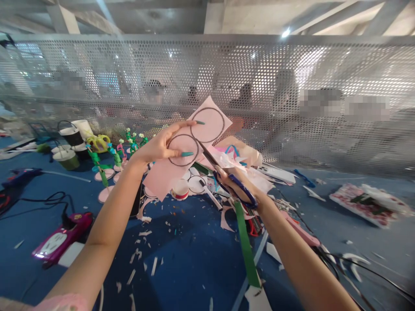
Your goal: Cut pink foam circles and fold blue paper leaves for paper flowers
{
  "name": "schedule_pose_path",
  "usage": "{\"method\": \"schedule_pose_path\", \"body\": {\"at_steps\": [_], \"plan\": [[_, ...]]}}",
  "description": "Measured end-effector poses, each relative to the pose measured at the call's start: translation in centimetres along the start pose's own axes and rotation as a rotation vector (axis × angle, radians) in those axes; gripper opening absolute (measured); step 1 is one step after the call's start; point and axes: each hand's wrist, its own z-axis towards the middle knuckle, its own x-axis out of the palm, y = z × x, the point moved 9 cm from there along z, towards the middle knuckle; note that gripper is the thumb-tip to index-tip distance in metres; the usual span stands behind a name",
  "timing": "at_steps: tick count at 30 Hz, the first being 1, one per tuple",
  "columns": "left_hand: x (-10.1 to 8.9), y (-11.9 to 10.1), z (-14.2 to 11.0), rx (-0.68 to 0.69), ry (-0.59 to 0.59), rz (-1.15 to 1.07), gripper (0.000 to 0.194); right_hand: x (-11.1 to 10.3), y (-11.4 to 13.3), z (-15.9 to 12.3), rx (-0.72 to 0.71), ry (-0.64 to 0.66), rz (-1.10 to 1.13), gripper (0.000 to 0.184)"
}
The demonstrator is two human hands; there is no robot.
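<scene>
In the head view, the left hand [158,144] pinches a pink sheet [188,138] bearing two drawn circles, raised over the desk [175,276] toward its far edge. The right hand [248,185] grips blue-handled scissors [210,156], blades at the sheet between the circles. Green-stemmed craft flowers [117,160] stand left, toward that edge.
</scene>
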Motion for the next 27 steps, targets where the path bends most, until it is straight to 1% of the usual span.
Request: {"method": "schedule_pose_path", "body": {"at_steps": [8, 14, 21, 27], "plan": [[0.1, 0.0, 0.1, 0.018, 0.002, 0.004, 0.073, 0.2, 0.0, 0.1, -0.012, 0.024, -0.01, 0.05], [0.2, -0.1, 0.0, 0.011, 0.003, -0.018, 0.072, -0.2, -0.1, 0.6, -0.04, -0.01, -0.048, 0.053], [0.2, 0.0, 0.0, -0.003, 0.007, -0.044, 0.074, -0.1, 0.1, 0.7, -0.016, 0.015, -0.065, 0.055], [0.3, 0.3, 0.0, -0.01, 0.003, -0.06, 0.074, 0.0, 1.0, 0.5, -0.014, 0.026, -0.081, 0.058]]}}
